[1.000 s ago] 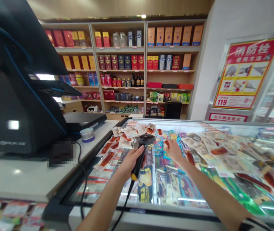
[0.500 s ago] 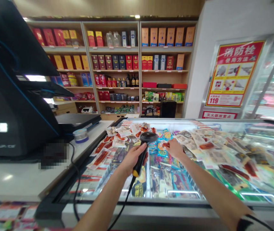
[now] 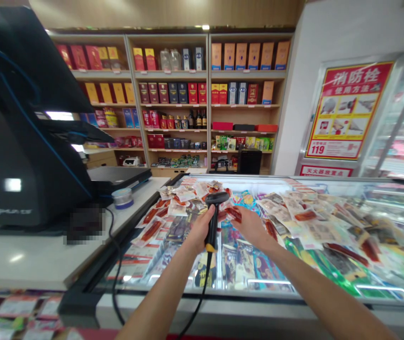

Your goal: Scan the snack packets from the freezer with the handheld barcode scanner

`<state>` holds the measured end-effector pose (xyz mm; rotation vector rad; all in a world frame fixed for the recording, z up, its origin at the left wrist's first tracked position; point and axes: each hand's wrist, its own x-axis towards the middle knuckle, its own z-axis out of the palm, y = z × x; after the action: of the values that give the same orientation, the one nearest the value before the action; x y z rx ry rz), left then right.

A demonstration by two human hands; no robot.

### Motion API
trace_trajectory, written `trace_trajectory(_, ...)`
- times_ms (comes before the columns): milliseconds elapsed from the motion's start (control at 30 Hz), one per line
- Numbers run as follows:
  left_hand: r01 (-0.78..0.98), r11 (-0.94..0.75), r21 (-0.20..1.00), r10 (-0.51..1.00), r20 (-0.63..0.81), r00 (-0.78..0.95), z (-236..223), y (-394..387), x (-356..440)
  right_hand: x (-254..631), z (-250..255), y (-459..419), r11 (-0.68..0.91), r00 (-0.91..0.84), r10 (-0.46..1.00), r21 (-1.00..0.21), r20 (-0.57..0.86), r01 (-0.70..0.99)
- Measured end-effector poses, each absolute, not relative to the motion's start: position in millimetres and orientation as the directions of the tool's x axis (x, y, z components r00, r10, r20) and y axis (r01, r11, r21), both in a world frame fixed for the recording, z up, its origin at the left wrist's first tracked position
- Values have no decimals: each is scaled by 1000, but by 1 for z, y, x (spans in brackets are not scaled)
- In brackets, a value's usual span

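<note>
My left hand [image 3: 201, 230] is wrapped round the handle of a black barcode scanner [image 3: 213, 222], whose head points away from me over the freezer's glass top. Close to its right, my right hand [image 3: 250, 227] pinches a reddish-brown packaged sausage [image 3: 234, 214], held just beside the scanner head. Under both hands lies the glass lid [image 3: 223, 278] of the chest freezer. More packaged sausages [image 3: 151, 230] are spread on the glass to the left, and a larger heap of vacuum packs [image 3: 308, 215] covers the right. The scanner's cable hangs down towards me.
A counter [image 3: 17, 264] on the left carries a black checkout terminal [image 3: 28, 156], a flat scale [image 3: 120, 177] and a small round tub [image 3: 122, 198]. Shelves of boxed bottles [image 3: 173, 94] stand behind the freezer. A red poster [image 3: 348, 111] hangs on the right wall.
My right hand has moved left with the sausage, closer to the scanner. The scanner has turned more upright in my left hand. The view has shifted slightly.
</note>
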<state>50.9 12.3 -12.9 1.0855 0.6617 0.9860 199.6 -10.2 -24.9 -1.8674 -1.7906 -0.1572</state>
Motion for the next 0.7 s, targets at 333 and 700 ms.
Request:
trace_trajectory(333, -391, 152, 908, 940, -11, 341, -17, 17, 57, 204, -34, -18, 110, 180, 853, -505, 491, 856)
trace_trajectory(700, -174, 27, 984, 918, 44, 394, -8, 5, 41, 254, -45, 6, -168, 413, 787, -485, 459, 858)
